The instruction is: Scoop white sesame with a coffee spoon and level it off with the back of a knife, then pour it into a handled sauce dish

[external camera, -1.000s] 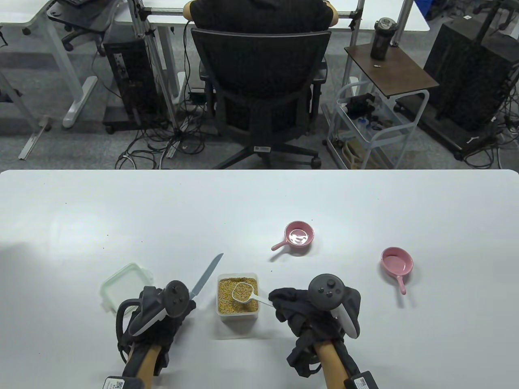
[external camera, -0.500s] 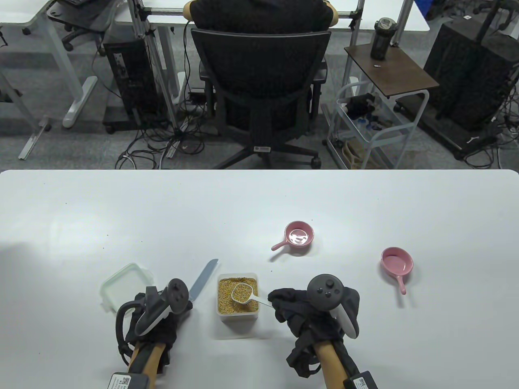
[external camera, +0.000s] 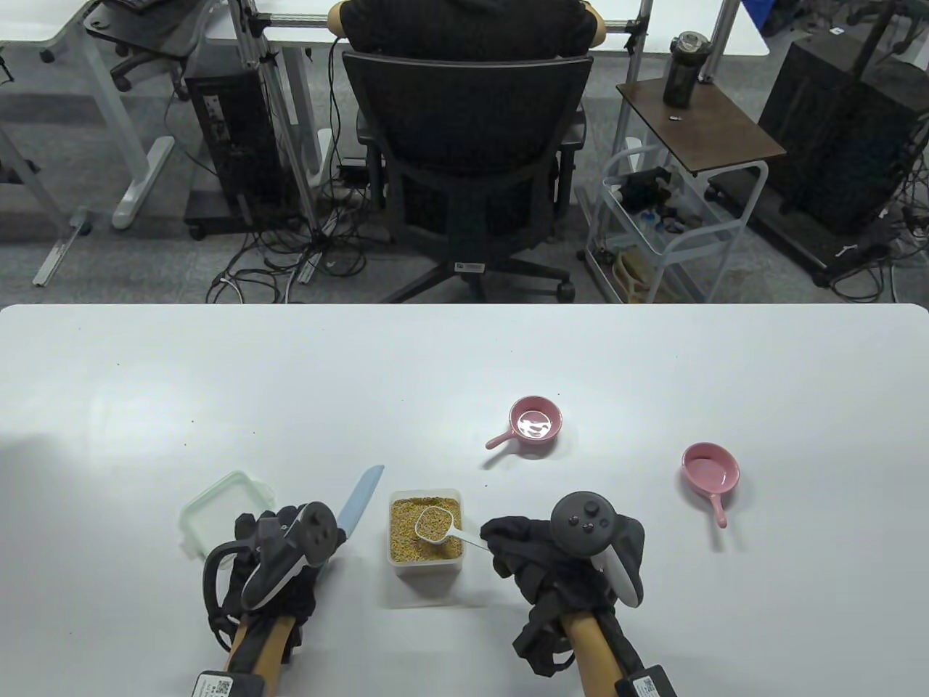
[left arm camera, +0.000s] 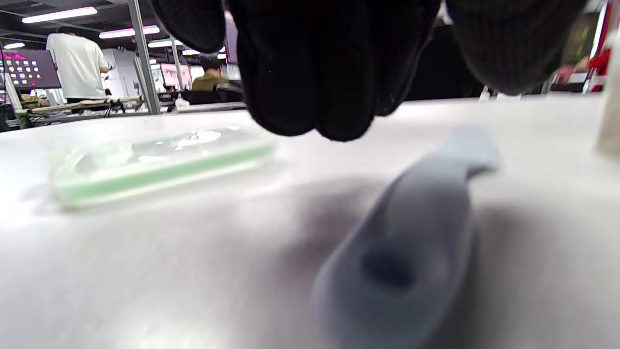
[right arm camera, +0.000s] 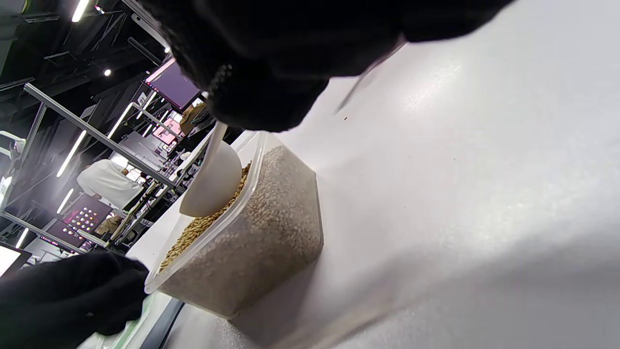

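A clear tub (external camera: pixel 426 568) of tan sesame (external camera: pixel 406 541) stands near the table's front. My right hand (external camera: pixel 495 541) pinches the handle of the white coffee spoon (external camera: pixel 434 524), whose heaped bowl hovers over the tub. The right wrist view shows the spoon bowl (right arm camera: pixel 213 179) just above the seed in the tub (right arm camera: pixel 261 242). The pale blue knife (external camera: pixel 361 501) lies flat on the table left of the tub. My left hand (external camera: pixel 319 560) hangs over its handle end. In the left wrist view the fingers (left arm camera: pixel 315 72) are clear above the knife (left arm camera: pixel 411 232) and hold nothing.
Two pink handled sauce dishes stand beyond the tub: one (external camera: pixel 535 421) at centre right, another (external camera: pixel 711 468) farther right. The tub's green-rimmed lid (external camera: pixel 218 508) lies by my left hand, also visible as the lid (left arm camera: pixel 160 165) in the left wrist view. A person sits in an office chair (external camera: pixel 464 145) past the table's far edge.
My left hand lowered the knife from a raised tilt to lie flat on the table and let go of it. The right hand and spoon stayed still.
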